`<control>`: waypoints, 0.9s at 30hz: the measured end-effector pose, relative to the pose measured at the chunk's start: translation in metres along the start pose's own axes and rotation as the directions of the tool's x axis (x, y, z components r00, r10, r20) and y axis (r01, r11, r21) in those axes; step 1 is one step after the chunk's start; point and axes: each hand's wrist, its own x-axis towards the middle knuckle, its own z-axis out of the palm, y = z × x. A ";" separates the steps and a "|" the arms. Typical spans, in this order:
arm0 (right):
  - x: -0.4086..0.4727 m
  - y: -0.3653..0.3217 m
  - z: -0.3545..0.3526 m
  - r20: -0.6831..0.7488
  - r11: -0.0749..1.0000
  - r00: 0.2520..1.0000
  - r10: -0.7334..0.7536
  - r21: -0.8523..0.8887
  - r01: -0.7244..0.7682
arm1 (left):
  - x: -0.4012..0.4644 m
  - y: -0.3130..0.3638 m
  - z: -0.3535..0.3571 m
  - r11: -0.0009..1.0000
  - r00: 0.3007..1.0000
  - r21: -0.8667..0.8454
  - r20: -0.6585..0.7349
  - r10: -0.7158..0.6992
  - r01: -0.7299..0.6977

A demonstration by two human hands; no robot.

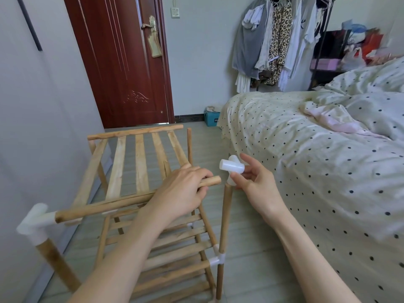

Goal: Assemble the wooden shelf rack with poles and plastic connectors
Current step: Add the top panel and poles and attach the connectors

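Observation:
A wooden shelf rack (153, 248) stands on the floor in front of me. Its top slatted panel (140, 162) lies tilted. My left hand (183, 189) grips the panel's near rail (105, 207) close to its free right end. The rail's left end sits in a white plastic connector (36, 221) on the near left pole. My right hand (253, 184) pinches another white plastic connector (231, 168) that sits on top of the near right upright pole (226, 217). A small gap separates the rail end from that connector.
A bed (317, 160) with a dotted sheet fills the right side, close to the rack. A grey wall runs along the left. A dark red door (122, 62) and hanging clothes (275, 40) are at the back. A blue box (211, 119) sits on the floor.

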 end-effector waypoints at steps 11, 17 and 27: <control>0.001 0.004 -0.010 0.118 0.928 0.982 -0.151 -0.325 0.181 | 0.003 0.004 -0.003 1.000 0.999 0.008 -0.041 -0.025 0.025; 0.003 0.003 -0.007 0.147 0.932 0.973 -0.179 -0.292 0.215 | 0.004 0.007 -0.004 1.000 0.997 0.016 -0.076 -0.016 0.017; 0.003 0.000 0.002 0.051 0.985 0.985 -0.165 -0.039 0.167 | 0.000 0.005 -0.020 0.988 0.992 -0.136 -0.091 -0.084 0.071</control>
